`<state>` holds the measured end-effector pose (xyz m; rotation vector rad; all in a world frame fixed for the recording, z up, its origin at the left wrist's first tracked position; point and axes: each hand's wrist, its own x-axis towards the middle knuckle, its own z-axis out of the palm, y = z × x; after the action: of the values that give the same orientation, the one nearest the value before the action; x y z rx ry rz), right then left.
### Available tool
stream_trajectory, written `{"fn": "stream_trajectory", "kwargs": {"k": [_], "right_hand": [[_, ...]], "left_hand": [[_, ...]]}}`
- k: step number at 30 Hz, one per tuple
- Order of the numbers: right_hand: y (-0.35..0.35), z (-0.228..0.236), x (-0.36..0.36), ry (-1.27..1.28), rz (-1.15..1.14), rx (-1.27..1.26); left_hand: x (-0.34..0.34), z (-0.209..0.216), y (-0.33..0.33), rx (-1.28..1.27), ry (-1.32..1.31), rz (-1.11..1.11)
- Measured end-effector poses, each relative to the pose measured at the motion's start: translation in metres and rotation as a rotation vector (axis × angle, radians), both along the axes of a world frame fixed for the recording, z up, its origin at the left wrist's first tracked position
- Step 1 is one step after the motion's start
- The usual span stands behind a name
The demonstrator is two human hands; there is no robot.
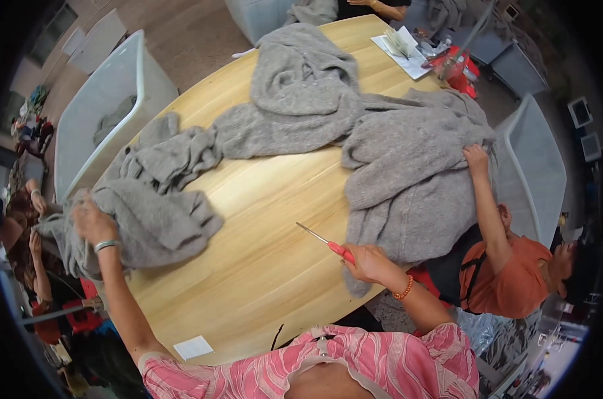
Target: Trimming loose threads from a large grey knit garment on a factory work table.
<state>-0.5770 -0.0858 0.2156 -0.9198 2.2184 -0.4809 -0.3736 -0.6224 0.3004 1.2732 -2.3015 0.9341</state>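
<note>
1. Grey garment (158, 229) is lying at the wooden table's (268, 199) left edge; the left hand (93, 221) is resting on it, too blurred to tell whether it is grasping.
2. Right hand (371, 264) is gripping a red-handled tool (340, 250).
3. Knit is looking soft, light and limp, probably stretchy; a doubled fold would likely be the safer hold.
4. Neighbouring grey knitwear (285, 130) is crowding the far side; a co-worker's hand (476, 159) is touching the right-hand pile (414, 173).

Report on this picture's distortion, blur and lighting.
Head view: fisheye stretching tilts the orange-shirted co-worker near the blackened rim; the left hand looks softer than the red-handled, thin-shafted tool in the right hand; the wooden tabletop is brightly lit, with soft shadows.
</note>
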Motion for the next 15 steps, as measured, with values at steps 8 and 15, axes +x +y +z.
{"fn": "stream_trajectory", "kwargs": {"k": [8, 15], "right_hand": [[0.027, 0.003, -0.025, -0.034, -0.125, 0.03], [0.062, 0.013, -0.038, -0.055, -0.341, 0.044]], "left_hand": [[-0.281, -0.192, 0.201, 0.891, -0.211, -0.924], [-0.31, -0.233, 0.262, 0.887, 0.002, -1.031]]}}
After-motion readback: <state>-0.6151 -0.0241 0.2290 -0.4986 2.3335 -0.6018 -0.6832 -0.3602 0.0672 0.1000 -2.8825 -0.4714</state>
